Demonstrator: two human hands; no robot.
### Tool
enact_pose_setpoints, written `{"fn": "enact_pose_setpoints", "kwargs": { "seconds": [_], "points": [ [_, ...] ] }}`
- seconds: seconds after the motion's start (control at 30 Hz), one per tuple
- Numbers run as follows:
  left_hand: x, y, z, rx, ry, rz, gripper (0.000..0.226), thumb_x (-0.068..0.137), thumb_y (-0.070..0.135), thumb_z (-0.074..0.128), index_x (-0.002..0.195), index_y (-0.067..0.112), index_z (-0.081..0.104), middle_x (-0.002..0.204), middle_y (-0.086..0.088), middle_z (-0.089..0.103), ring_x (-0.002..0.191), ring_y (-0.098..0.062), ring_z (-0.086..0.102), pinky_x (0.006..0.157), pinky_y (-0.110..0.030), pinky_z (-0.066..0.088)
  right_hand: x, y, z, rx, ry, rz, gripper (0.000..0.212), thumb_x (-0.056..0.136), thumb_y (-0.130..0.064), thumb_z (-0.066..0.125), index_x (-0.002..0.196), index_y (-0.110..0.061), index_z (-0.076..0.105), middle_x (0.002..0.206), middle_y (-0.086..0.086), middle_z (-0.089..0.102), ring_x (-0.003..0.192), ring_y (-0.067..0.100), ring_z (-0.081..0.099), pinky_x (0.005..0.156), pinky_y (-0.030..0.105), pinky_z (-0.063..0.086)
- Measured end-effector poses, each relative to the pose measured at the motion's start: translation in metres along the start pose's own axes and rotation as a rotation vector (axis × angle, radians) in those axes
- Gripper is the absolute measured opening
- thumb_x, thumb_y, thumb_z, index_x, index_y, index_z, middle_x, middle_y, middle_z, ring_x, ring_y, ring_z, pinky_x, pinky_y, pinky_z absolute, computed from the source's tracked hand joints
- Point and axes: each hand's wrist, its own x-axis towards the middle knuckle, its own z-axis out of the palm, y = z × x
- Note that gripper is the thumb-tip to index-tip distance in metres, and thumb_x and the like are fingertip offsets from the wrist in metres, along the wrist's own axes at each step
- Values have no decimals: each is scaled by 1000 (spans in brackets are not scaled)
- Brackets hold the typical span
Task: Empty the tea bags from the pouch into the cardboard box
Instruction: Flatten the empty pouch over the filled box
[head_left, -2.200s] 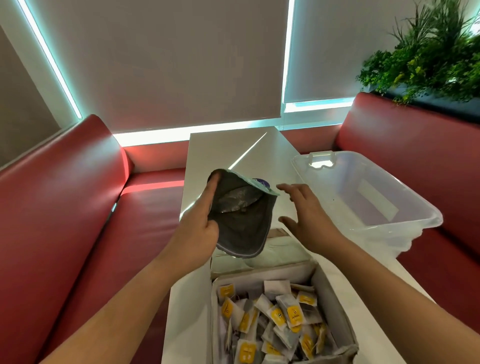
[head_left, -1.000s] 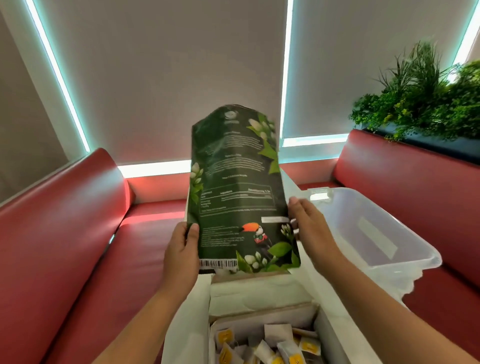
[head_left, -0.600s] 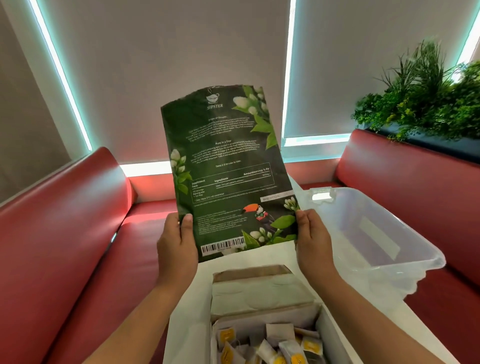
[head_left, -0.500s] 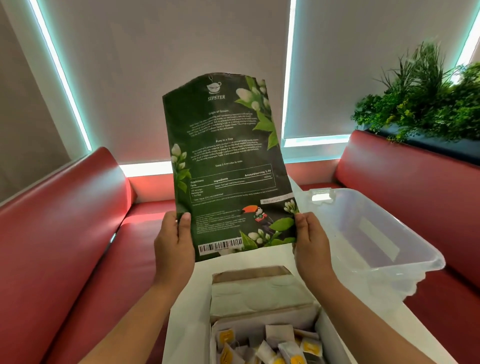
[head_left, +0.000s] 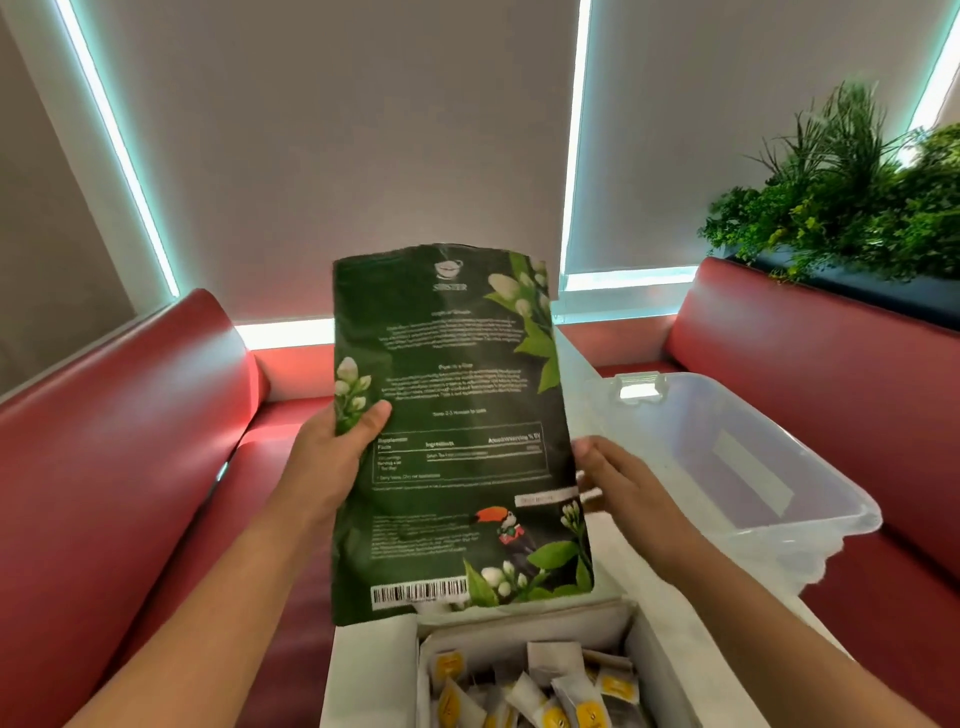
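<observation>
A dark green tea pouch (head_left: 457, 431) with white flowers, a toucan and a barcode hangs flat and upright in front of me, its lower edge just above the cardboard box (head_left: 524, 626). My left hand (head_left: 332, 457) grips the pouch's left edge at mid height, thumb on the printed face. My right hand (head_left: 618, 483) is at the pouch's right edge with fingers spread, barely touching or just off it. Several white and yellow tea bags (head_left: 545, 691) lie in the open box at the bottom of the view.
The box stands on a white table (head_left: 363, 675). A clear plastic tub (head_left: 727, 467) sits on the table to the right. Red bench seats (head_left: 130, 441) flank both sides, and green plants (head_left: 852, 208) stand behind the right bench.
The pouch has come down toward the box. My left hand slid up its left edge. My right hand loosened from the lower right corner and now has its fingers spread.
</observation>
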Motion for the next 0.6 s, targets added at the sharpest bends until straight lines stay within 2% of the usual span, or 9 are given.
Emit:
{"fn": "enact_pose_setpoints", "kwargs": {
  "seconds": [0.1,0.2,0.3,0.43,0.53,0.6],
  "points": [
    [-6,-2,5,14,-87,-20,12,91,18,57,94,19,69,87,0,76,76,-15,72,59,-20,55,15,-13,-4,238,-35,76,24,94,-33,50,99,-14,64,98,1,73,91,15,68,73,28,51],
    [-6,-5,3,14,-69,-12,12,92,20,56,93,20,68,85,0,76,76,-16,72,61,-23,55,21,-14,-10,241,0,38,12,92,-20,56,92,-15,66,97,7,72,92,22,67,76,35,53],
    [-5,-7,3,-14,-52,-41,13,92,21,55,92,19,68,81,1,76,72,-14,72,58,-20,55,20,-11,-11,221,15,37,12,93,-18,56,97,-12,65,102,11,70,94,25,67,77,37,54],
    [-3,-10,1,-1,-104,-98,17,93,21,54,91,16,70,84,-3,76,75,-16,71,64,-23,55,17,-9,-16,297,-11,70,10,93,-15,55,99,-12,62,96,5,71,88,19,67,66,28,51],
    [-6,-7,-3,-10,-146,-155,18,93,17,52,94,10,70,87,-7,75,78,-17,70,67,-25,55,14,-6,-23,349,-45,93,17,94,-13,51,108,-11,61,104,9,71,93,22,67,75,36,53],
    [-9,-8,-7,-51,-172,-196,18,94,11,50,93,10,68,81,-5,74,74,-14,69,64,-22,54,11,-7,-26,421,-88,105,23,94,-9,49,112,-9,62,109,14,69,97,27,66,84,44,51]
  ]
}}
